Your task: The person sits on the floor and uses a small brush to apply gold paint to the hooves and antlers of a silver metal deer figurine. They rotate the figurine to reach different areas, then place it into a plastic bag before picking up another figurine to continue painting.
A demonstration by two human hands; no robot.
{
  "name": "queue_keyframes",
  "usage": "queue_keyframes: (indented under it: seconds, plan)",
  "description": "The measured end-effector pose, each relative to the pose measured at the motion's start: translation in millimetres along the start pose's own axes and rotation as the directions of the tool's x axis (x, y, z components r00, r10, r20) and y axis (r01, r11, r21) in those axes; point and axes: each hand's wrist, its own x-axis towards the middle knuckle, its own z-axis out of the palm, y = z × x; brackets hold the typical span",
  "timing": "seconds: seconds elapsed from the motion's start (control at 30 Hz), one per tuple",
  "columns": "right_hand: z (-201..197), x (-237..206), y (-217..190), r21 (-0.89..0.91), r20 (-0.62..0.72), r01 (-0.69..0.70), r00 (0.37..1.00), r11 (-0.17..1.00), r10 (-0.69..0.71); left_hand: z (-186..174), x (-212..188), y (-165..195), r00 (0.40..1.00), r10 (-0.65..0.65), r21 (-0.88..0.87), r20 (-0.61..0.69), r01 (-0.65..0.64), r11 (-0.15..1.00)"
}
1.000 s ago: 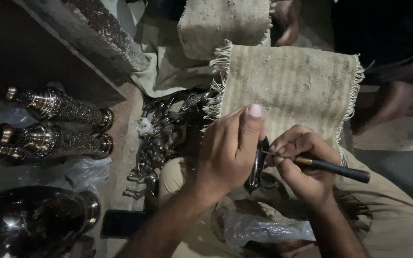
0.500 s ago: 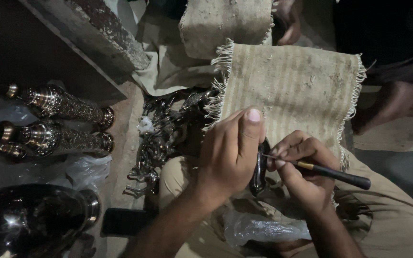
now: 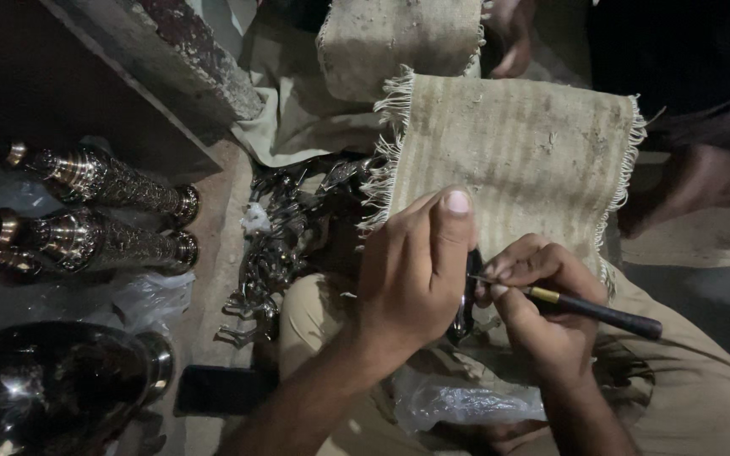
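The left hand [image 3: 411, 274] is closed around a small dark metal piece [image 3: 466, 295], with the thumb up and the fingers wrapped over it, so most of the piece is hidden. The right hand [image 3: 542, 308] pinches a thin tool with a black handle [image 3: 593, 311] like a pen, and its fine tip touches the metal piece. Both hands are just below the fringed woven mat [image 3: 521, 160], over the person's lap in beige cloth [image 3: 703, 380]. Under the hands, below the mat, lies a crumpled clear plastic bag [image 3: 466, 404]; what is inside it I cannot tell. To the left of the mat there is a pile of small metal parts [image 3: 285, 232] on the ground. Farther left of the mat, two ornate metal vases [image 3: 103, 211] lie on their sides, one beside the other, and their inside is not visible. Below them sits a large shiny metal pot [image 3: 52, 388], dark inside, with clear plastic [image 3: 149, 300] next to it. A flat black thing [image 3: 221, 390], maybe a phone, lies near the pot. Above the mat is a second folded woven cloth [image 3: 399, 42], and to the right of the mat another person's foot [image 3: 703, 181] rests on the floor.
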Motion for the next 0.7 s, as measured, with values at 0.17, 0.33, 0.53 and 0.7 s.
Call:
queue_keyframes:
  seconds: [0.17, 0.33, 0.53, 0.7]
  plan:
    - [-2, -1, 1, 0.019, 0.000, -0.002, 1.000, 1.000, 0.002, -1, 1, 5, 0.999, -0.047, 0.029, 0.011, 0.047, 0.998]
    - [-2, -6, -1, 0.035, -0.023, -0.018, 1.000, 0.999, 0.019, 2, 0, 10, 1.000, 0.000, 0.102, -0.022, 0.002, 0.995]
    - [-5, -9, -3, 0.000, -0.007, -0.022, 1.000, 1.000, 0.022, 3, 2, 10, 1.000, -0.004, 0.098, -0.003, 0.004, 0.995]
    - [-1, -14, -1, 0.128, -0.068, -0.059, 0.995, 0.990, 0.068, 4, 0, 11, 0.997, 0.066, 0.119, -0.037, -0.062, 0.991]
